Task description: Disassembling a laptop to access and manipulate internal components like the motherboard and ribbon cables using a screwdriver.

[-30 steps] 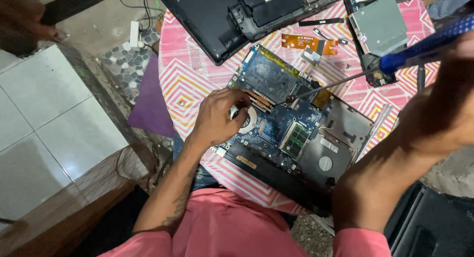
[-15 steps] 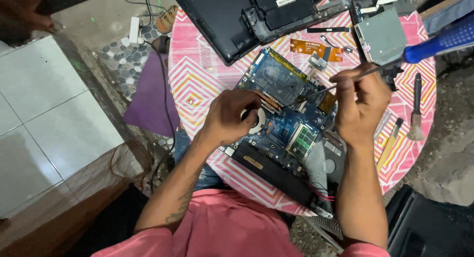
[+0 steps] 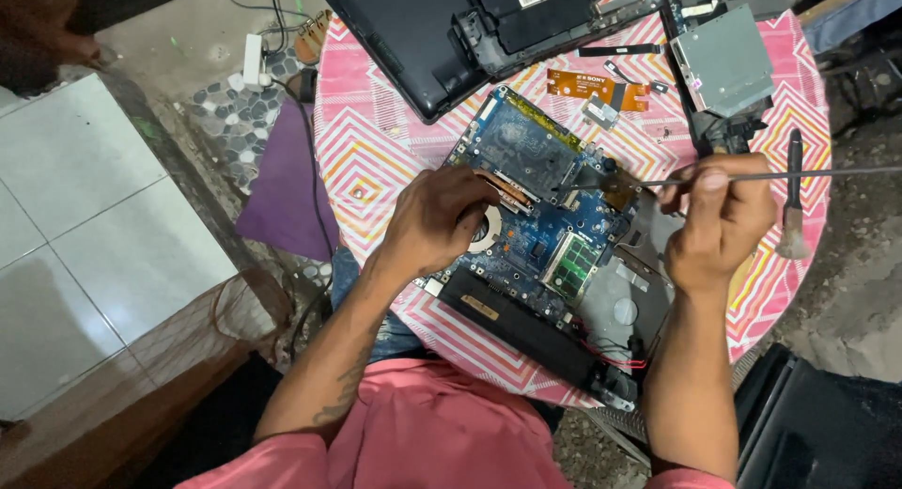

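Fingers of my left hand (image 3: 437,221) are curled down on the blue board (image 3: 540,202), pressing on the fan and copper pipes at its left edge, gripping nothing, just holding it flat. My right hand (image 3: 719,217) has its fingers pinched shut around a thin screwdriver (image 3: 799,175), shaft lying nearly level, its tip (image 3: 564,188) touching the board's upper middle. The board sits in the laptop's open base (image 3: 615,310) at the middle of the round counter (image 3: 376,141) with its pink zigzag cloth. A green memory stick (image 3: 570,263) lies flat in the board's lower right. Above, a black laptop shell (image 3: 423,29) rests upside down, hanging over the counter's far edge. An orange flex strip (image 3: 597,87) lies just beyond the board, a grey drive (image 3: 723,62) at the top right. A small brush (image 3: 792,202) lies just right of my right hand.
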